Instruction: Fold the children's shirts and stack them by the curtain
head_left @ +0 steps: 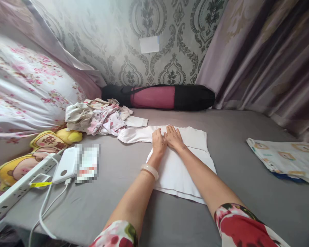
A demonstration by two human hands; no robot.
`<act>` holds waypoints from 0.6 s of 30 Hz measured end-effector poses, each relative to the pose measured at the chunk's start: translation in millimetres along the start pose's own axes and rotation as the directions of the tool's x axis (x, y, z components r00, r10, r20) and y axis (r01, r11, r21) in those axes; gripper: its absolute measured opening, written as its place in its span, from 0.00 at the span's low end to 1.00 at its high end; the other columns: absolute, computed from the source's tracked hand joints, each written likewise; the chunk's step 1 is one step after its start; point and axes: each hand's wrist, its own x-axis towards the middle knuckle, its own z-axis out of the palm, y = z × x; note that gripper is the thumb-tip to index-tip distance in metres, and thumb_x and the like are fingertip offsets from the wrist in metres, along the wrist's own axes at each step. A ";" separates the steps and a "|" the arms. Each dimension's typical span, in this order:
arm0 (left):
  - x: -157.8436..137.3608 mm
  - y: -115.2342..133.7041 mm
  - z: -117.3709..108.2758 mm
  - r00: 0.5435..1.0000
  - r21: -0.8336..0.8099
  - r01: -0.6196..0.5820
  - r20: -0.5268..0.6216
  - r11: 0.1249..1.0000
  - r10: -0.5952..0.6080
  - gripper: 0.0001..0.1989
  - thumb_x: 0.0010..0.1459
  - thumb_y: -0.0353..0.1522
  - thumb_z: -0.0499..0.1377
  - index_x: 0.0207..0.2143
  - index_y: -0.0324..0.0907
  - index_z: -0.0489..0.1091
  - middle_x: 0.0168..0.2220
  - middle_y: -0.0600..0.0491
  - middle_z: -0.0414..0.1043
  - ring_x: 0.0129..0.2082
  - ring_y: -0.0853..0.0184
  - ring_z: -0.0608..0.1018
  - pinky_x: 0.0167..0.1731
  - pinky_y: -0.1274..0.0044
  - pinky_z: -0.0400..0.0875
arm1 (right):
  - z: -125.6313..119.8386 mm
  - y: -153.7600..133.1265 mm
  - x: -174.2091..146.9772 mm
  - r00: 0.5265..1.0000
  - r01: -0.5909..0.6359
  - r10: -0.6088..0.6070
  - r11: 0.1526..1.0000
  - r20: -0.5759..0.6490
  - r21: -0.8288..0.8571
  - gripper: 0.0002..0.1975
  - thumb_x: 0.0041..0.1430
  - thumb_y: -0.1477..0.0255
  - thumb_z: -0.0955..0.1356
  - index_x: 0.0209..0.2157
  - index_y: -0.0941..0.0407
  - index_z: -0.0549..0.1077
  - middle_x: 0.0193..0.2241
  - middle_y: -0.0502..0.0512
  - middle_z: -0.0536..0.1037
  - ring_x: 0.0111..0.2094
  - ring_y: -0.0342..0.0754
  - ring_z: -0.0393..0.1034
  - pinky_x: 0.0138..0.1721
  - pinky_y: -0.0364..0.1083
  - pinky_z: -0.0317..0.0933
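Observation:
A white long-sleeved top [181, 175] lies on the grey sheet in front of me. Its left sleeve [136, 134] stretches out sideways, while the right sleeve [194, 139] is folded across the upper body. My left hand [159, 141], with a pale bangle [149, 171] on its wrist, rests on the top near the base of the left sleeve, fingers slightly bent. Beside it, almost touching, my right hand [173, 137] lies flat with fingers spread on the cloth near the neckline. Neither hand grips anything; the cloth under the palms is hidden.
A heap of patterned clothes [103, 118] sits at back left. Folded printed cloth [285, 157] lies at right. A black and pink rolled bag [157, 97] runs along the wall. At left are a power strip [23, 183], white power bank [65, 164], cables and yellow plush toys [23, 164].

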 end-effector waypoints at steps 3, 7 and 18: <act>0.7 0.6 -0.1 0.998 -0.041 0.023 -0.053 0.999 -0.025 0.12 0.58 0.28 0.53 0.45 0.38 0.65 0.43 0.41 0.70 0.47 0.56 0.72 0.51 0.62 0.66 | -2.2 -0.2 0.5 1.000 -0.002 0.002 1.000 0.015 0.004 0.31 0.69 0.65 0.48 0.68 0.66 0.49 0.69 0.60 0.46 0.69 0.50 0.37 0.67 0.54 0.31; 0.9 0.7 -0.4 0.990 -0.139 0.052 -0.126 0.989 -0.070 0.14 0.53 0.23 0.50 0.43 0.40 0.65 0.41 0.44 0.70 0.45 0.59 0.73 0.50 0.64 0.66 | -6.2 -2.1 0.7 0.999 -0.005 0.004 1.000 0.042 0.028 0.30 0.69 0.64 0.49 0.67 0.65 0.50 0.69 0.60 0.46 0.69 0.51 0.37 0.67 0.56 0.32; 35.1 -8.5 -44.8 0.917 -0.362 0.267 -0.189 0.893 -0.351 0.16 0.50 0.20 0.47 0.39 0.42 0.62 0.37 0.49 0.69 0.42 0.64 0.74 0.49 0.72 0.67 | -5.2 -33.1 -3.6 0.994 0.105 -0.100 0.989 -0.051 0.107 0.27 0.69 0.69 0.52 0.66 0.64 0.56 0.68 0.60 0.53 0.69 0.50 0.40 0.67 0.53 0.33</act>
